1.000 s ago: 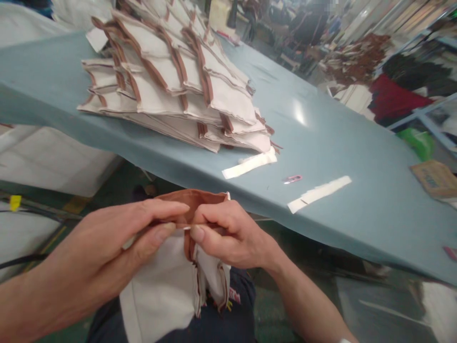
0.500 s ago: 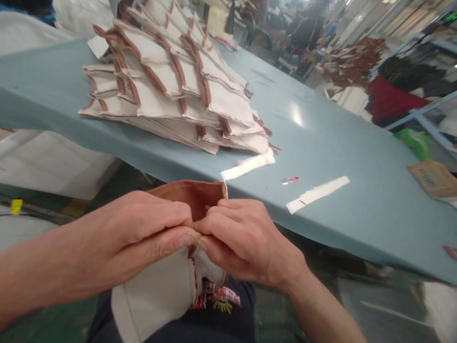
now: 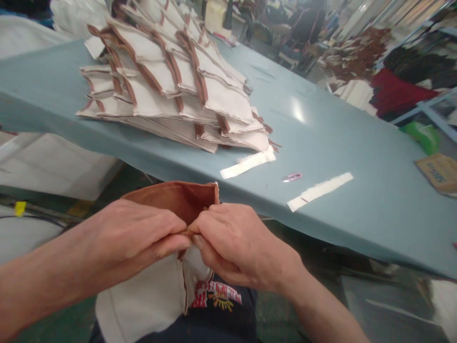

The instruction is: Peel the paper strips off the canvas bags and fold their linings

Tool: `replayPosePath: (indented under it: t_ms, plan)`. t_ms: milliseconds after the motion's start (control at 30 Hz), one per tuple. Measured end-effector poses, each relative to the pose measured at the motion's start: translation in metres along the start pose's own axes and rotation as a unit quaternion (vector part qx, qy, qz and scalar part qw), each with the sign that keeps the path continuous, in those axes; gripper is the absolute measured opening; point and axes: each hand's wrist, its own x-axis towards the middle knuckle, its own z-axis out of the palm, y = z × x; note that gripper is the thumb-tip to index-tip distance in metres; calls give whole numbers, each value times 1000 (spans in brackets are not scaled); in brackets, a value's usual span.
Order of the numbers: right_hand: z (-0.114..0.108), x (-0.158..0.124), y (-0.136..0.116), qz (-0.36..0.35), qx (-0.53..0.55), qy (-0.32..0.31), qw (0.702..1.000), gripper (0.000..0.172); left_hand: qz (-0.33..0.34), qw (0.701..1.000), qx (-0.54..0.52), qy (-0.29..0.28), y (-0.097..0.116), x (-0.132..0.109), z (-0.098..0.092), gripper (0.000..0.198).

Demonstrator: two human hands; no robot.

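Note:
In front of my body I hold a sewn fabric piece (image 3: pixel 143 295), off-white on one face and rust-brown on the other, with a seam running down it. My left hand (image 3: pixel 143 233) pinches its brown edge between thumb and fingers. Right beside it, my right hand (image 3: pixel 243 243) grips the same edge, the two sets of fingertips almost touching. Part of the edge is hidden under my fingers. Behind my hands, the brown side (image 3: pixel 178 195) rises in an open curve. Its lower end hangs over my dark clothing.
A tall pile of similar white-and-brown pieces (image 3: pixel 171 90) covers the left of the blue-topped table (image 3: pixel 321 138). Near the front edge lie two white strips, one a long strip (image 3: pixel 321 190), and pink-handled thread snips (image 3: pixel 292 177). A cardboard box (image 3: pixel 437 174) is at the right.
Both hands have shifted slightly left with the fabric piece, and my fingertips have drawn a little apart. More of the brown side shows. The view has turned a little.

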Motion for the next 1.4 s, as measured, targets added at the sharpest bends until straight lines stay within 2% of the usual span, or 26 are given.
replayPosePath:
  t_ms: [100,167,300,400,467,567,667,800,1033,1167,1300,1400]
  plan:
    - [-7,1,-7,8,-40,-24,999,29,49,997,58,9,4,7,-4,51]
    - [-10,4,-10,8,-40,-31,999,29,54,995,84,16,9,13,-8,43]
    - [-8,6,-3,16,19,-19,1000,25,53,997,60,17,20,18,-3,32]
    - [-1,1,17,48,112,-3,993,18,40,999,-12,28,23,10,11,33]
    - [3,-7,33,65,147,6,987,19,25,998,-41,39,22,0,19,32]
    - [9,-19,49,80,137,33,987,21,-12,998,-46,32,16,-14,23,33]
    - [15,-26,54,80,116,52,989,18,-63,997,-35,27,8,-26,21,38]
    - [15,-26,49,45,102,77,991,17,-104,994,-13,38,-2,-35,20,40]
    - [-8,-13,5,-2,61,58,996,17,-86,992,84,47,-27,-37,20,40]
    - [-11,-5,2,-11,65,68,996,19,-96,988,118,29,-35,-32,17,44]
    - [-13,-6,8,-5,127,83,988,21,-90,994,60,27,-34,-21,8,29]
    - [-18,-6,9,-9,159,86,984,20,-32,997,-55,45,-27,-8,5,34]
